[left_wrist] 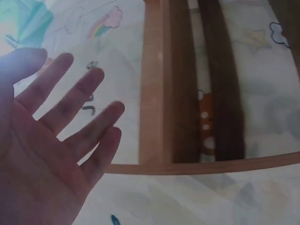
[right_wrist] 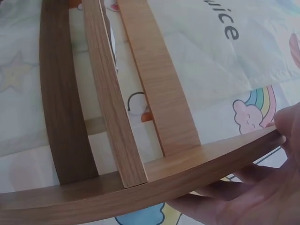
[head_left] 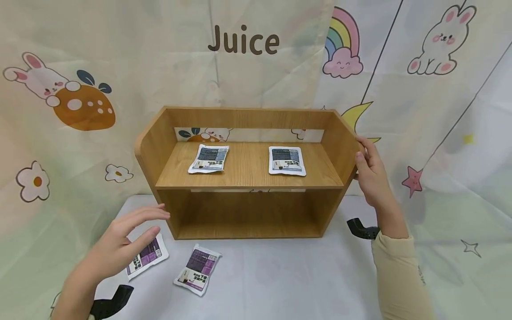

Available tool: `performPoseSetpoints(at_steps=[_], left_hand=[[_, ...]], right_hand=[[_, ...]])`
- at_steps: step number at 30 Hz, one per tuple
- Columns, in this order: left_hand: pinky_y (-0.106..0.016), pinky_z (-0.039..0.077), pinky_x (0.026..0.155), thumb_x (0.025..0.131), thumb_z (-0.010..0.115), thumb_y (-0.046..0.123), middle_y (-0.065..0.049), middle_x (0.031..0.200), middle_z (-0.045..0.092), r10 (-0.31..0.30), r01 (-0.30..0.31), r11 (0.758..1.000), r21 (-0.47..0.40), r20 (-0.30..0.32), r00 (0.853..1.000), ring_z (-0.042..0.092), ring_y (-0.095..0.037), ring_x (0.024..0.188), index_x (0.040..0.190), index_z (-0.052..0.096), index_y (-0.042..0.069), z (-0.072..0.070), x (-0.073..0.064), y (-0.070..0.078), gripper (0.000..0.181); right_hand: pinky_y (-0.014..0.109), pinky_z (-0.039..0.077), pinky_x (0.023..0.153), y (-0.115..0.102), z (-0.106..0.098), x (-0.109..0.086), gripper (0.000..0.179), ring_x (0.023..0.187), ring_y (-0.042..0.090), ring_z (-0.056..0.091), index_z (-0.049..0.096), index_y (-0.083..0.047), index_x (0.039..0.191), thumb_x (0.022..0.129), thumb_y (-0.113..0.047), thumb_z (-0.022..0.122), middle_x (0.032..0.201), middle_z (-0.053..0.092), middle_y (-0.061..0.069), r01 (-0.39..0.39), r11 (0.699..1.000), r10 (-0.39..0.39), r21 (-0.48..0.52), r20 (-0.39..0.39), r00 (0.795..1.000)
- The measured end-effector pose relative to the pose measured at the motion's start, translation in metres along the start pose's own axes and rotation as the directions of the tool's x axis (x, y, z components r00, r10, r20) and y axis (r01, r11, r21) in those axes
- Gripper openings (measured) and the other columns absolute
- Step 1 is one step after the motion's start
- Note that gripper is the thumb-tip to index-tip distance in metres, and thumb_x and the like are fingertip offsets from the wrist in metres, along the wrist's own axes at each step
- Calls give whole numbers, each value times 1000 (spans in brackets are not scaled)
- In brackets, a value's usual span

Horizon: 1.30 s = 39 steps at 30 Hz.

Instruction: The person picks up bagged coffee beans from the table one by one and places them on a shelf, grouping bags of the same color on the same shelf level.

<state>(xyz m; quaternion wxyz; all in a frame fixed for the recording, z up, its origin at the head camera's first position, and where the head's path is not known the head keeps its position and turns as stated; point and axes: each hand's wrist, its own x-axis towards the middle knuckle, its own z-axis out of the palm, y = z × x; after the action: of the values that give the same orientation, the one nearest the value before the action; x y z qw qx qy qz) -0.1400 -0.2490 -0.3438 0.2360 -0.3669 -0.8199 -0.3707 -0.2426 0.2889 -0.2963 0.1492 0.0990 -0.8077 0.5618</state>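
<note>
A two-tier wooden shelf [head_left: 248, 180] stands in the middle of the head view. My right hand [head_left: 372, 173] grips the front edge of its right side panel. In the right wrist view, the thumb of that hand [right_wrist: 253, 187] lies on the panel edge and the other fingers are on its outer face. Beside the lower left of the shelf, my left hand [head_left: 118, 244] is held up with nothing in it. Its fingers are spread apart in the left wrist view [left_wrist: 91, 98]. Two white pouches with blue labels, one left [head_left: 209, 159] and one right [head_left: 286, 161], lie on the upper board.
On the white tabletop [head_left: 280, 280] in front of the shelf lies a pouch with a purple label [head_left: 198, 270]. A second purple-labelled pouch [head_left: 150, 257] is partly hidden behind my left hand. A printed cloth [head_left: 256, 80] hangs behind the shelf.
</note>
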Motion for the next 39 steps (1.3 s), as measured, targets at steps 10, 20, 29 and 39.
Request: performPoseSetpoints(at_steps=[10, 20, 29, 39], left_hand=[[-19, 44, 90, 87, 58, -14, -9, 115, 65, -172, 188, 966, -179, 104, 980, 59, -11, 110, 122, 62, 8, 21, -39, -23, 42], [-27, 49, 86, 99, 55, 8, -3, 123, 62, -376, 461, 844, -275, 311, 873, 58, -12, 111, 128, 58, 10, 51, -72, -58, 30], [-47, 47, 90, 96, 62, 15, -1, 125, 60, -494, 548, 828, -117, 311, 812, 54, -27, 118, 127, 60, 16, 93, -89, -88, 31], [-58, 34, 102, 84, 77, 27, -7, 134, 46, -489, 542, 840, 5, 439, 754, 43, -35, 127, 135, 54, 24, 129, -94, -89, 56]], right_hand=[[67, 33, 94, 6, 4, 2, 46, 133, 43, 33, 30, -36, 149, 105, -27, 38, 150, 30, 13, 61, 997, -64, -45, -65, 996], [67, 31, 98, 7, 9, 2, 45, 132, 35, 33, 32, -32, 149, 105, -24, 39, 149, 32, 8, 93, 992, -102, -85, -107, 989], [65, 34, 97, 7, 14, 3, 45, 131, 34, 36, 33, -31, 148, 104, -21, 39, 146, 35, 7, 97, 991, -111, -94, -154, 982], [65, 36, 96, 7, 15, 3, 44, 129, 35, 38, 34, -33, 147, 105, -23, 36, 144, 37, 8, 94, 990, -111, -106, -172, 979]])
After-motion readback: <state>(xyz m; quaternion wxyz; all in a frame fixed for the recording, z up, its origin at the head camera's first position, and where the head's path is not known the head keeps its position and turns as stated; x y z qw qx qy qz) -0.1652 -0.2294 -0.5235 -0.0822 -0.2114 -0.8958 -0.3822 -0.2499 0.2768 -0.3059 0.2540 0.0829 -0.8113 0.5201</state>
